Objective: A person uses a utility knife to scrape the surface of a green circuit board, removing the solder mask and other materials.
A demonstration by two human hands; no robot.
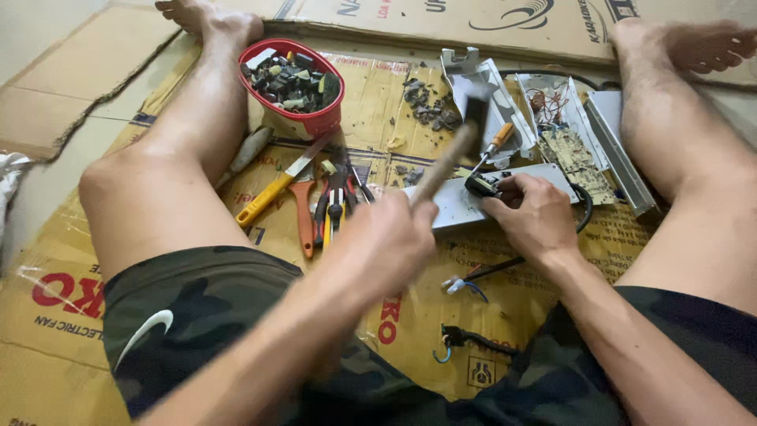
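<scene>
Left hand (390,241): clenched round the wooden handle of a hammer (456,150), raised above the work; the hammer is blurred, its dark head up beyond the knuckles.
Right hand (530,214): pinching a small black part (479,186) with its fingertips, pressing it down on a grey metal plate (461,207).
Where the work lies: the plate rests flat on the cardboard (71,331) that covers the floor, just ahead of the right hand and under the hammer's line.
Screwdriver (497,143): orange-handled, standing just beyond the right fingertips, its tip near the black part; whether it touches the part I cannot tell.
How the black part will handle: small and hard, it looks brittle, likely to jump or split under a blow; best held by its outer sides, fingertips kept off the top.
How the hammer will handle: head-heavy and stiff; the grip sits low on the handle, which gives swing but less aim.
How the plate will handle: thin sheet metal, light, stiff, probably sharp at the edges, and apt to slide on cardboard unless pressed down.
Left of the left hand: pliers and cutters (335,207), a yellow-handled blade (272,189), and further off a red bowl (315,122) full of dark scrap bits.
Beyond the right hand: an opened metal casing (505,102) with a circuit board (579,162) and wires.
Near the right wrist: a black cable (489,270) with bared blue ends.
</scene>
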